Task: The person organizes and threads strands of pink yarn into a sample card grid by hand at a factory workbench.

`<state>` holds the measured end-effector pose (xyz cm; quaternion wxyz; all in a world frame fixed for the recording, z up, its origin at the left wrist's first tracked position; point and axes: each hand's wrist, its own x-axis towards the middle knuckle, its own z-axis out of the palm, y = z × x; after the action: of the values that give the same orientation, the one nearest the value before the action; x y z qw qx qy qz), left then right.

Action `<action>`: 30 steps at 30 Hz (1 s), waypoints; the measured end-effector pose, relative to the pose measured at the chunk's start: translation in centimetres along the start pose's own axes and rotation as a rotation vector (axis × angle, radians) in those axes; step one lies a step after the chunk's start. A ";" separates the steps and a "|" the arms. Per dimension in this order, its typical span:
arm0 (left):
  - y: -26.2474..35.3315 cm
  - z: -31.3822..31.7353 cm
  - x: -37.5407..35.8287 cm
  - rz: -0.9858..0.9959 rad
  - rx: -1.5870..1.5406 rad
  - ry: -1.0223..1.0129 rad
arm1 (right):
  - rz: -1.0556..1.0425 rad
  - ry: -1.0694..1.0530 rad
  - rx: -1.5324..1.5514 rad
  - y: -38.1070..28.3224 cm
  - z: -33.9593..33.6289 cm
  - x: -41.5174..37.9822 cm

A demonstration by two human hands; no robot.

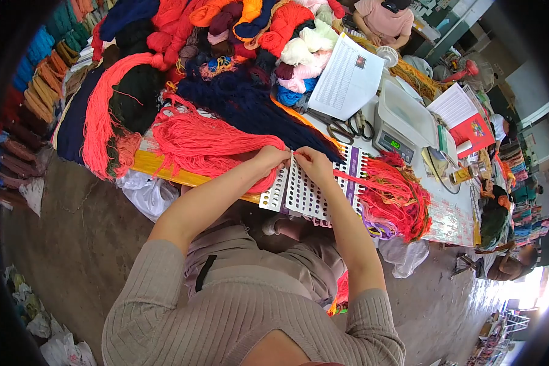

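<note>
My left hand (273,157) is closed at the end of a long coral yarn hank (216,140), its fingers pinched on strands beside a white perforated card (305,194). My right hand (315,167) pinches the top edge of that card, and its fingertips almost meet those of the left. Exactly which strand lies between the fingertips is too small to make out. More punched cards with a purple strip (351,168) lie under and beside the right wrist. Right of them sits a pile of mixed red and coral threads (396,198).
Navy yarn (250,113) and many coloured hanks lie behind. Scissors (351,128), a printed sheet (348,76) and a digital scale (396,143) with a plastic tray (407,113) stand to the right. Another person (384,21) sits across the table. Yarn racks (39,91) line the left.
</note>
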<state>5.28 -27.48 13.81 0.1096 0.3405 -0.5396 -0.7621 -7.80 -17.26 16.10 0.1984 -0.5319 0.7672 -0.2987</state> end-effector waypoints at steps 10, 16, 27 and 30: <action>-1.6 -3.5 0.3 0.141 0.198 0.142 | 0.061 -0.068 -0.081 0.2 0.0 0.7; 0.9 -2.1 -1.8 0.027 0.057 0.132 | 0.081 -0.065 -0.120 -0.3 0.1 0.6; 4.3 -8.1 -1.5 0.060 -0.602 -0.340 | 0.024 0.145 -0.249 -0.2 1.9 -0.2; 6.7 -6.4 -3.5 0.073 -0.623 -0.272 | 0.002 0.169 -0.161 -0.2 1.8 -0.5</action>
<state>10.62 -33.02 20.09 0.1627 0.1665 -0.3025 -0.9243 -6.40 -17.28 14.87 0.0897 -0.5181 0.8033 -0.2796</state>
